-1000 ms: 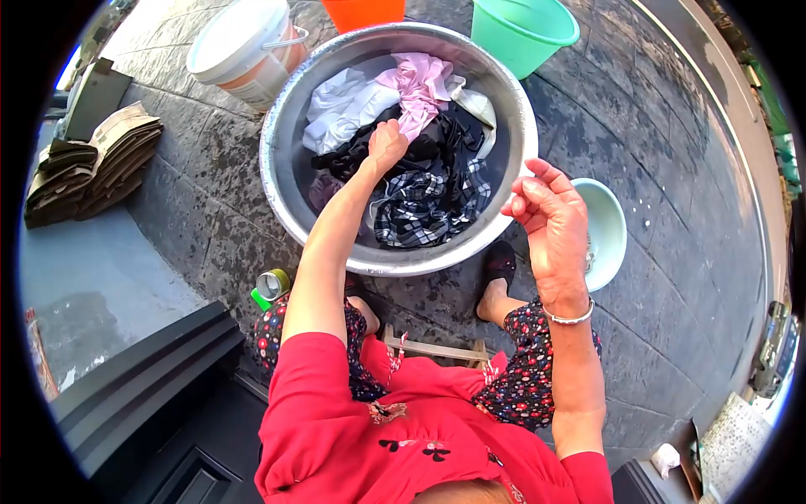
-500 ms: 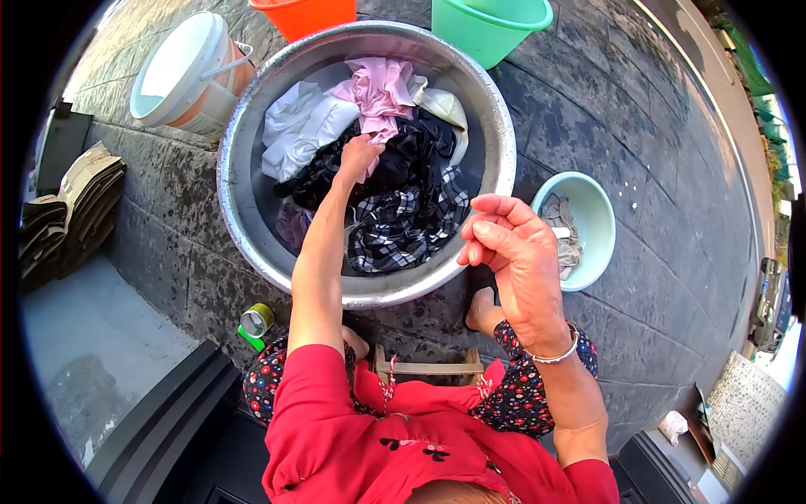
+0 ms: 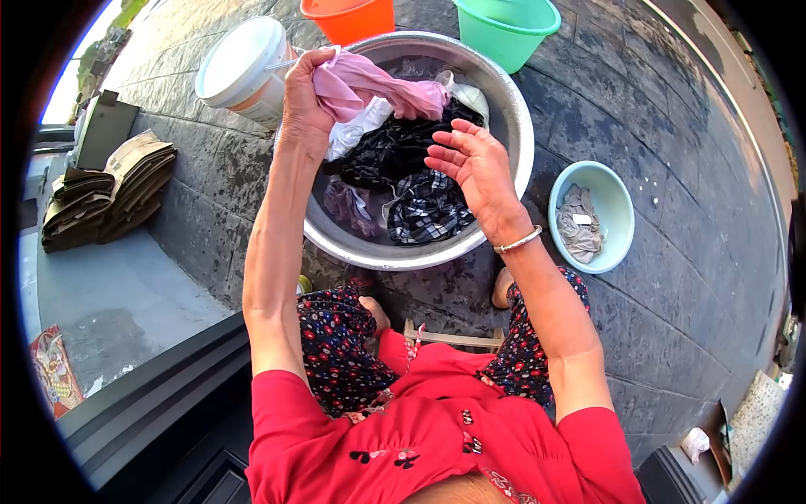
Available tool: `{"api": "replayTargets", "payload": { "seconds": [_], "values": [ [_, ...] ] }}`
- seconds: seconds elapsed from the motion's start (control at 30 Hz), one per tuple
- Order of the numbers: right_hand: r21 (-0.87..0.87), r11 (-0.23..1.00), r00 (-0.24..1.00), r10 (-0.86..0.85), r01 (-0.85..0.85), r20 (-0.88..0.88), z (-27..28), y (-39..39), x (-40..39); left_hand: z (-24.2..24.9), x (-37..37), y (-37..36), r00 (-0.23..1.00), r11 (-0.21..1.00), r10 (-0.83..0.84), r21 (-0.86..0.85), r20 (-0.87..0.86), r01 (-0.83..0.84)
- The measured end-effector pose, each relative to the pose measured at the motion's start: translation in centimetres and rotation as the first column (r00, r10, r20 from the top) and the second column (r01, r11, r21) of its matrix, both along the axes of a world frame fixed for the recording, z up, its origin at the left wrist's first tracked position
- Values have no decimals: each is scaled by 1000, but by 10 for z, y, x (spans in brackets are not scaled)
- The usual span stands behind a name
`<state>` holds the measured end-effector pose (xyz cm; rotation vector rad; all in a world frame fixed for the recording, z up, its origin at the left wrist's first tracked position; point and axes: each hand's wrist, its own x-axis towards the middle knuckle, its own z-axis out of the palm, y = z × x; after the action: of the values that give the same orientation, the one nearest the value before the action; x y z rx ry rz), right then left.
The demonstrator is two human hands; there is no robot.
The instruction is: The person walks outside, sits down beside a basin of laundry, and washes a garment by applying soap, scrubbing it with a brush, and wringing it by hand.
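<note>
Person seated at a round metal tub (image 3: pixel 403 261), viewed from the head. Nearest lies the red top (image 3: pixel 512 433), then the patterned trousers (image 3: pixel 340 349) and a wooden bar (image 3: pixel 457 338) between the legs. Just inside the tub's near edge is a dark checked cloth (image 3: pixel 424 206); a mauve cloth (image 3: pixel 353 208) lies to its left. Beyond the tub's near right edge, on the paving, stands a light blue basin (image 3: pixel 618 210) containing a grey cloth (image 3: pixel 579 239) with a white block (image 3: pixel 582 219) on it. The right hand (image 3: pixel 477 170), a bangle (image 3: pixel 519 239) at its wrist, is released, fingers loosely spread above the tub's right side. Black fabric (image 3: pixel 386 151) fills the middle, with a white cloth (image 3: pixel 361 128) at its far left. The left hand (image 3: pixel 307 99), raised at the tub's far left edge, clenches one end of a pink cloth (image 3: pixel 378 86), which extends rightward over the far half; whether its other end touches the cream cloth (image 3: pixel 470 98) near the far right edge cannot be told. Beyond the far edge stand a white bucket (image 3: pixel 243 63), an orange bucket (image 3: pixel 353 25) and a green bucket (image 3: pixel 506 40), left to right.
</note>
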<state>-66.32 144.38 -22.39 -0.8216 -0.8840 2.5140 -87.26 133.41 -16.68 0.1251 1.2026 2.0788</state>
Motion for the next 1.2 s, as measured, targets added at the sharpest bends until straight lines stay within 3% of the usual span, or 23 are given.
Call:
{"api": "replayTargets", "payload": {
  "seconds": [0.2, 0.23, 0.27, 0.33, 0.37, 0.43, 0.5, 0.6, 0.63, 0.67, 0.7, 0.73, 0.8, 0.83, 0.87, 0.93, 0.97, 1.0, 1.07, 1.1, 1.13, 1.17, 1.2],
  "values": [
    [-266, 962, 997, 70, -66, 8, -42, -29, -33, 23, 88, -31, 993, 995, -97, 10, 67, 96],
    [-151, 973, 975, 152, -177, -163, -45, -29, -33, 11, 97, -45, 975, 977, -211, -8, 74, 212],
    [-255, 959, 991, 111, -128, -78, -53, -30, -40, -5, 101, -60, 943, 945, -323, -27, 83, 326],
    [-87, 988, 978, 143, -131, 150, -90, -41, -40, -38, 103, -82, 896, 905, -410, -48, 168, 423],
    [67, 990, 979, 111, -124, 168, -97, -44, -32, -44, 115, -85, 959, 940, -126, -278, 255, 198],
    [128, 972, 974, 178, -196, 138, -93, -47, -20, -101, 98, -105, 947, 872, -206, -394, 245, 291],
    [178, 952, 961, 217, -247, 171, -85, -46, -16, -172, 70, -130, 915, 684, -355, -615, 190, 393],
    [395, 849, 937, 320, -350, 141, -72, -46, -9, -212, 58, -106, 965, 590, -181, -764, 189, 260],
    [403, 806, 901, 383, -434, 205, -58, -47, -4, -263, 39, -101, 947, 758, -206, -572, 246, 313],
    [402, 755, 855, 442, -518, 272, -51, -49, 1, -250, 42, -77, 891, 837, -187, -407, 414, 366],
    [519, 670, 846, 457, -531, 275, -64, -52, 5, -266, 39, -58, 879, 893, -191, -294, 436, 340],
    [738, 450, 847, 425, -503, 319, -68, -55, 9, -269, 43, -42, 869, 936, -192, -180, 457, 302],
    [941, -14, 865, 391, -338, 316, -89, -54, 19, -264, 75, -21, 970, 944, -36, -310, 242, 112],
    [868, -32, 779, 424, -496, 461, -93, -54, 26, -289, 72, -26, 901, 963, -87, -197, 425, 186],
    [865, -29, 778, 423, -501, 464, -97, -52, 29, -294, 73, -28, 839, 973, -22, -183, 543, 143],
    [780, -118, 662, 459, -615, 592, -101, -49, 37, -270, 77, -28, 764, 999, 1, -26, 645, 21],
    [736, -143, 601, 486, -662, 635, -108, -45, 39, -266, 73, -29, 784, 995, -100, 84, 613, 61],
    [738, -147, 599, 490, -658, 632, -109, -41, 39, -247, 72, -29, 820, 998, -58, 39, 570, 43],
    [747, 64, 724, 313, -661, 614, -107, -33, 36, -224, 66, -26, 871, 994, -34, 107, 491, -21],
    [817, 157, 828, 208, -554, 521, -104, -28, 32, -189, 70, -22, 900, 986, -99, 164, 424, 31],
    [823, 151, 832, 209, -547, 514, -100, -25, 25, -170, 69, -19, 918, 983, -137, 167, 371, 79],
    [622, 630, 872, 205, -465, 444, -94, -21, 15, -147, 72, -15, 914, 982, -138, 174, 381, 76],
    [238, 933, 909, 166, -270, 382, -86, -16, 7, -128, 76, -11, 910, 981, -141, 180, 389, 75]
  ]
}}
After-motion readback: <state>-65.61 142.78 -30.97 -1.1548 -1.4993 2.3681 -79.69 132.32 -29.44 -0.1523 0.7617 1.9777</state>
